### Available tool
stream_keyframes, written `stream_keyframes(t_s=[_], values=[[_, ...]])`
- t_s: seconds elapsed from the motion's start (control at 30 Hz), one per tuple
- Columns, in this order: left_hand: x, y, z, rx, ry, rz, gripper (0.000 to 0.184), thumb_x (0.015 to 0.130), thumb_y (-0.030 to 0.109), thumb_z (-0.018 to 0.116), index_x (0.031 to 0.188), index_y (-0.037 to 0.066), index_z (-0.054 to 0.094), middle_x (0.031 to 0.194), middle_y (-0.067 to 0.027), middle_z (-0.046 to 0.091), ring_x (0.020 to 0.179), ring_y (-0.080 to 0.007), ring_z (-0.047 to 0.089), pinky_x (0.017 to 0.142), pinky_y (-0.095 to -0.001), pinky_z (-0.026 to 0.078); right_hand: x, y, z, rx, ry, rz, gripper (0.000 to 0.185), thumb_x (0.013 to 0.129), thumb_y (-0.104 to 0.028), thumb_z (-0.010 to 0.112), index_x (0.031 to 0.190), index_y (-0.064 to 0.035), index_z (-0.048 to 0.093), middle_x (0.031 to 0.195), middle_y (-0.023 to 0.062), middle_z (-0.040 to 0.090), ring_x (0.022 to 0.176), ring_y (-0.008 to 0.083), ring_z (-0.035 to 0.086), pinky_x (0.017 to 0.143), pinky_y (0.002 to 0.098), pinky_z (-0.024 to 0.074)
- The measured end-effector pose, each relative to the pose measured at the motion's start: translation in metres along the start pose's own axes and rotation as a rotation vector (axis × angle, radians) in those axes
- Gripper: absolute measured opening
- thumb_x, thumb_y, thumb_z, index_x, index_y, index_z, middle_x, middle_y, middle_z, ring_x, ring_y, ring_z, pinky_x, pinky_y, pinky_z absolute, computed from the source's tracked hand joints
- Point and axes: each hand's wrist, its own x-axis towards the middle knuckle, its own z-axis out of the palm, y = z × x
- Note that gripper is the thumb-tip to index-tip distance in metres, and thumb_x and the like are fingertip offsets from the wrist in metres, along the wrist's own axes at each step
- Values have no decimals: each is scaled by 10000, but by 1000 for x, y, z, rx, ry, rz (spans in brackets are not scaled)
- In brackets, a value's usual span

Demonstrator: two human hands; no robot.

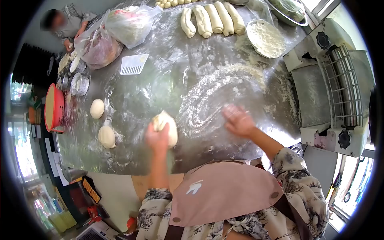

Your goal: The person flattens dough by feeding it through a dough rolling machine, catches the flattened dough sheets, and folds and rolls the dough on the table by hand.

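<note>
My left hand [158,138] grips a pale piece of dough [171,130] with an uneven, folded top, low over the near middle of the steel table. My right hand [238,120] is stretched out palm down over the floury patch of the tabletop, slightly blurred, with nothing visible in it. Two smooth dough balls, a farther one [97,109] and a nearer one [107,137], rest to the left of my left hand. Loose flour [204,94] lies smeared in curved streaks beyond my right hand.
Several dough rolls [214,20] lie at the back beside a bowl of flour [266,39]. A white scraper [134,64] and filled plastic bags [130,26] are at back left. A red basin [55,108] stands left, a roller machine [340,88] right. Another person [74,20] works at the far-left corner.
</note>
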Motion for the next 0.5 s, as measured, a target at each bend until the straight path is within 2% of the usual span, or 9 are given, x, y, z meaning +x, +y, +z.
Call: stream_keyframes(t_s=[0.03,0.1,0.13,0.17,0.2,0.27,0.33,0.43,0.5], values=[[-1,-11,22,-26,12,213,405,672,176,792,1023,32,650,946,-126,670,854,-239,640,781,-355,507,-2,13,0,-60,72,131,550,973,-405,387,1444,-123,358,1516,115,314,1422,260,253,1165,470,142],[-28,42,50,159,58,688,404,685,146,766,1059,63,641,1031,-143,644,928,-338,610,823,-372,500,-1,32,5,188,239,219,528,990,-395,364,1434,-110,375,1512,137,315,1415,270,266,1163,449,162],[-35,37,69,135,-78,776,497,679,136,766,1147,70,612,1144,-153,611,1014,-351,584,876,-400,478,2,41,3,306,327,261,518,998,-390,352,1429,-104,383,1509,148,316,1412,275,272,1161,438,171],[-48,63,66,309,-247,870,583,682,134,767,1229,81,575,1246,-157,567,1125,-328,539,923,-411,453,8,41,-6,476,378,307,522,1001,-393,350,1426,-91,384,1507,156,317,1408,285,278,1157,422,186],[-58,64,75,339,-382,925,623,682,134,778,1255,60,547,1270,-173,544,1149,-329,523,948,-406,441,16,33,-18,650,429,358,526,1004,-396,348,1422,-79,385,1504,164,318,1404,295,283,1153,406,201],[-63,59,90,185,-523,873,675,694,152,786,1296,33,505,1303,-194,511,1189,-338,492,990,-411,411,33,19,-33,851,457,383,539,1007,-406,346,1417,-57,385,1499,174,324,1398,309,291,1144,376,224],[-59,52,100,-167,-519,633,700,718,186,778,1328,23,476,1321,-203,491,1222,-353,461,1027,-431,376,50,3,-34,909,403,334,557,1008,-418,345,1413,-37,383,1493,176,334,1393,318,299,1136,347,240],[-34,55,92,-13,-250,603,670,749,269,750,1322,45,484,1395,-191,424,1262,-392,417,1042,-486,343,68,-17,-4,811,371,284,520,1008,-375,374,1371,-7,430,1444,215,390,1357,318,356,1115,364,281],[-21,46,88,165,-303,760,715,743,292,763,1345,55,459,1370,-187,433,1242,-405,424,1032,-484,355,62,-19,12,1108,462,279,489,1001,-332,413,1352,7,443,1414,213,420,1332,317,385,1098,366,306]])
